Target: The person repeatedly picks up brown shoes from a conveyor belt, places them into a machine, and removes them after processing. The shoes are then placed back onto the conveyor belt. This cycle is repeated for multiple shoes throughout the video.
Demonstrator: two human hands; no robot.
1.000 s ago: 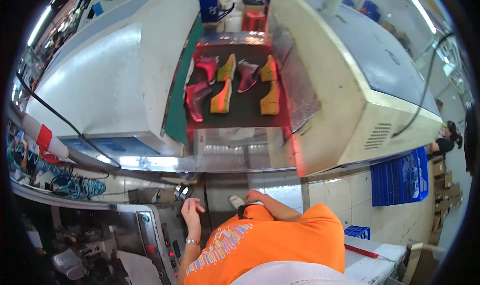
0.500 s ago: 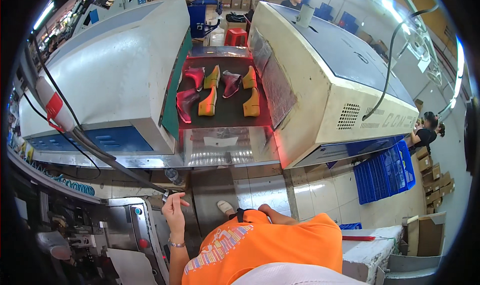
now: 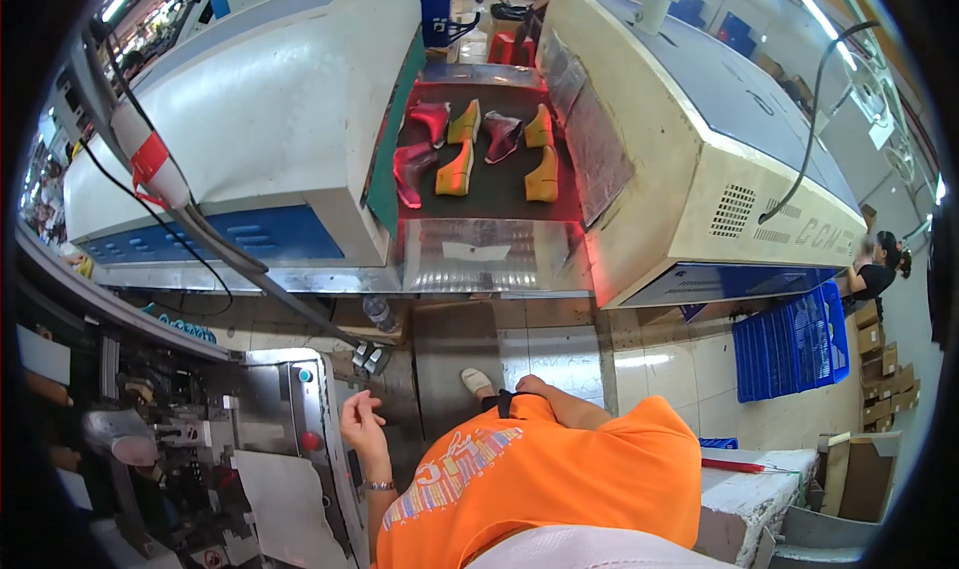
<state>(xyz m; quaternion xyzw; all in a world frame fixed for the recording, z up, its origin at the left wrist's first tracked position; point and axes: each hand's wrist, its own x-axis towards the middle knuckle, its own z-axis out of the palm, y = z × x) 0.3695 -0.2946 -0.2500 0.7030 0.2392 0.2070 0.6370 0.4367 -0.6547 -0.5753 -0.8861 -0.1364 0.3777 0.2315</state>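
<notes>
white-painted metal makes up the broad left housing (image 3: 250, 119), its flanks smooth, slightly dented and glossy, with a louvred blue panel (image 3: 235, 237) along its lower edge. facing it stands a cream housing (image 3: 689, 159), boxy and sloped, its grey top flat, its painted corner scuffed, with a perforated square vent (image 3: 732, 211) in one side. between the two runs a dark, matte belt (image 3: 492, 191) under a red glow, with a ribbed, shiny metal plate (image 3: 489, 277) before it. at the lower left sits a machine (image 3: 272, 381) of brushed metal with a rounded rim. blue crates (image 3: 789, 344) of latticed plastic lean together on the glazed tile floor (image 3: 659, 374) at the right. the orange shirt (image 3: 569, 474) is soft, creased cloth with a striped print. on the belt lie the boot-shaped pieces, dark red ones (image 3: 413, 172) with tall curved shafts and yellow ones (image 3: 541, 176) with blocky, wedge-like outlines. the left hand (image 3: 363, 424) hangs near the machine's rim, its fingers loosely bent and holding nothing. the right hand (image 3: 532, 383) is by the shirt's front hem; i cannot tell whether its fingers grasp anything. smaller yet are a linked metal bracelet (image 3: 379, 486) and a domed red button (image 3: 310, 440).
</notes>
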